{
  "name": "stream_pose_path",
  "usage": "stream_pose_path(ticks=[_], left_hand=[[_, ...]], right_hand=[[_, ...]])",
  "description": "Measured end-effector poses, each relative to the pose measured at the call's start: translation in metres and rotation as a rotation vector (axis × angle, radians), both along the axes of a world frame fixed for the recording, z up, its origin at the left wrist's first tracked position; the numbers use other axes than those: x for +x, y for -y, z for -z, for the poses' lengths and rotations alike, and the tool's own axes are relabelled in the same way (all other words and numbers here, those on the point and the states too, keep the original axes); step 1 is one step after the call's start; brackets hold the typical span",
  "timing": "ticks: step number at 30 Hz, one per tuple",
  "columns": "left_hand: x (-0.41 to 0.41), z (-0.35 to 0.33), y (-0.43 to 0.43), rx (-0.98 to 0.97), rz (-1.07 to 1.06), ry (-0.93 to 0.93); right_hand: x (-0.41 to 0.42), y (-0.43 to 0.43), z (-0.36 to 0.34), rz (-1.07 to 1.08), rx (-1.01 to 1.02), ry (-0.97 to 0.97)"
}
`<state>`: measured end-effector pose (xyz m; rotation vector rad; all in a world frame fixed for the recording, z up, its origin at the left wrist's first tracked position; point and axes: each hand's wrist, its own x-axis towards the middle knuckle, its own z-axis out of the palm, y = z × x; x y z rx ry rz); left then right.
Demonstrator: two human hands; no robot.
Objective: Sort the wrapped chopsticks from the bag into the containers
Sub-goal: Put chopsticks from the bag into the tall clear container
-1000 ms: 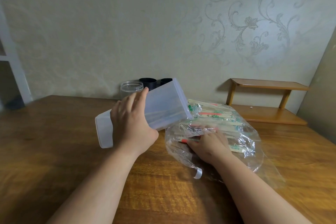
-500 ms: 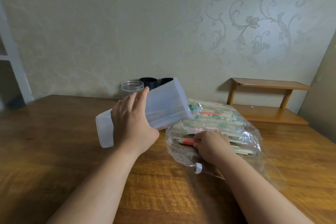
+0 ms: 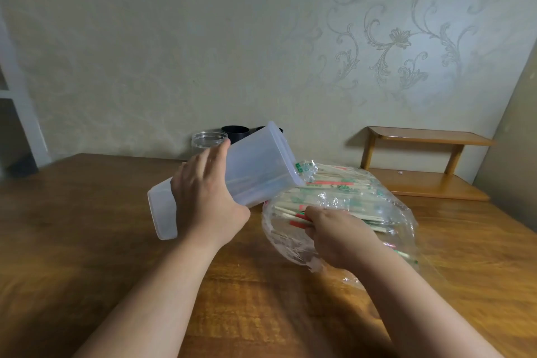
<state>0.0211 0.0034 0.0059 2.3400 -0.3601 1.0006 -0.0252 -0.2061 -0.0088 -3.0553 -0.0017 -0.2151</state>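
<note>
My left hand grips a tall translucent plastic container, tilted on its side above the table with its open mouth toward the bag. A clear plastic bag lies on the wooden table, filled with several wrapped chopsticks that have red or green printed ends. My right hand is inside the bag's mouth and pinches a few red-ended chopsticks at their near ends.
A clear round jar and black cups stand at the back of the table by the wall. A small wooden two-tier shelf sits at the back right. A white frame stands at the left edge.
My right hand went from lying flat in the bag to curling round a few red-ended chopsticks and drawing them toward me. The container stays held at the same tilt.
</note>
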Motion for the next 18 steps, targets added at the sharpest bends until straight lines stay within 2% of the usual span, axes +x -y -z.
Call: stream_pose_path(ticks=[7, 14, 18], left_hand=[[0.001, 0.0, 0.0, -0.007, -0.009, 0.001], [0.004, 0.0, -0.001, -0.016, -0.004, 0.008], [0.006, 0.004, 0.0, -0.02, 0.01, 0.05]], right_hand=[[-0.021, -0.011, -0.03, 0.004, -0.014, 0.178], [-0.034, -0.012, -0.049, -0.028, -0.157, 0.55], [-0.039, -0.012, -0.053, -0.088, -0.117, 0.769]])
